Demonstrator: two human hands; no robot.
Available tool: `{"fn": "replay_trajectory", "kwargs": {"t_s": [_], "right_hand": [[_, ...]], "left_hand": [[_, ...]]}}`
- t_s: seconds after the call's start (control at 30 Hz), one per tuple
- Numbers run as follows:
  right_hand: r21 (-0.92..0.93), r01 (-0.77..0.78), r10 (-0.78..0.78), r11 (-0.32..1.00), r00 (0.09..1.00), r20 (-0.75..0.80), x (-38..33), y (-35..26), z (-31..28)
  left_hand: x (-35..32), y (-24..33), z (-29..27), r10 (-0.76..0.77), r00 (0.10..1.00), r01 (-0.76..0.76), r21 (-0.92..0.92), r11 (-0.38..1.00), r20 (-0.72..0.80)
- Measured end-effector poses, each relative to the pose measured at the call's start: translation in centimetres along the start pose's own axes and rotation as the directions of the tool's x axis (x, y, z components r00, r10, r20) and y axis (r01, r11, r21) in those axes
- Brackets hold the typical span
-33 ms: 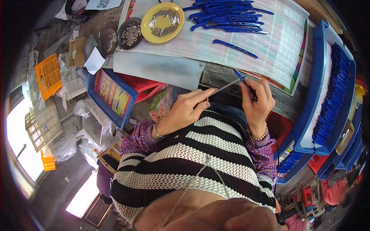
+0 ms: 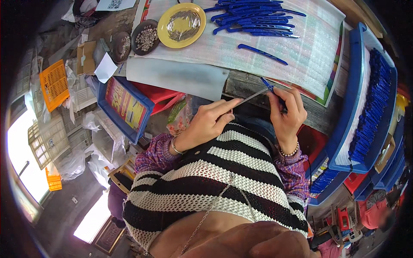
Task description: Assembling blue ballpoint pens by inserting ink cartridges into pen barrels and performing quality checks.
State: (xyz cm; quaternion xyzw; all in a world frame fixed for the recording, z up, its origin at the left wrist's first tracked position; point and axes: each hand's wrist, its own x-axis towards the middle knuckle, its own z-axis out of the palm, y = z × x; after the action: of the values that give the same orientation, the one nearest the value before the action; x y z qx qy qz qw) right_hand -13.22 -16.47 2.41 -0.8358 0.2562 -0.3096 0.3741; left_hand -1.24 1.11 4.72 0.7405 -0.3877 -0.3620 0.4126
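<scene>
Just in front of my body, my left hand (image 2: 209, 121) is closed, thumb against fingers, on one end of a thin grey metal strip (image 2: 253, 95). The strip slants up to my right hand (image 2: 288, 112), which pinches a blue plastic handle (image 2: 267, 83). The strip's far end meets this handle; whether it sits inside it cannot be seen. Most of the handle is hidden by my right fingers. Beyond my hands, one blue curved handle (image 2: 262, 54) lies alone on the white foam sheet (image 2: 206, 58). A heap of similar blue pieces (image 2: 254, 18) lies farther back.
A yellow plate (image 2: 163, 36) holds thin metal pins, beside a dark dish (image 2: 138, 47) of small metal parts. At right stands a blue tray (image 2: 355, 81) full of blue pieces. Another blue crate (image 2: 144, 112) is at left. A person (image 2: 374, 213) shows at lower right.
</scene>
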Motion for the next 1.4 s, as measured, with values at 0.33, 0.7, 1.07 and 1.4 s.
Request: {"fn": "replay_trajectory", "kwargs": {"t_s": [0.33,0.7,1.07,1.4], "right_hand": [[0.139,-0.115,0.115,0.984,0.993,0.010,-0.1,-0.1,0.1],[0.067,-0.129,0.122,0.989,0.988,0.095,-0.3,0.0,0.0],[-0.089,0.226,-0.212,0.970,0.966,0.146,-2.0,0.5,2.1],[-0.111,0.253,-0.233,0.961,0.959,0.162,-1.3,1.0,2.6]], "left_hand": [[-0.2,-0.6,0.2,0.017,1.000,-0.018,-0.021,1.000,-0.013],[-0.6,-1.3,-1.4,0.018,1.000,-0.018,0.117,0.993,-0.002],[-1.4,-1.5,-6.1,-0.006,0.992,-0.018,0.190,0.982,0.125],[0.6,0.2,-8.4,0.022,0.982,-0.104,0.443,0.891,0.186]]}}
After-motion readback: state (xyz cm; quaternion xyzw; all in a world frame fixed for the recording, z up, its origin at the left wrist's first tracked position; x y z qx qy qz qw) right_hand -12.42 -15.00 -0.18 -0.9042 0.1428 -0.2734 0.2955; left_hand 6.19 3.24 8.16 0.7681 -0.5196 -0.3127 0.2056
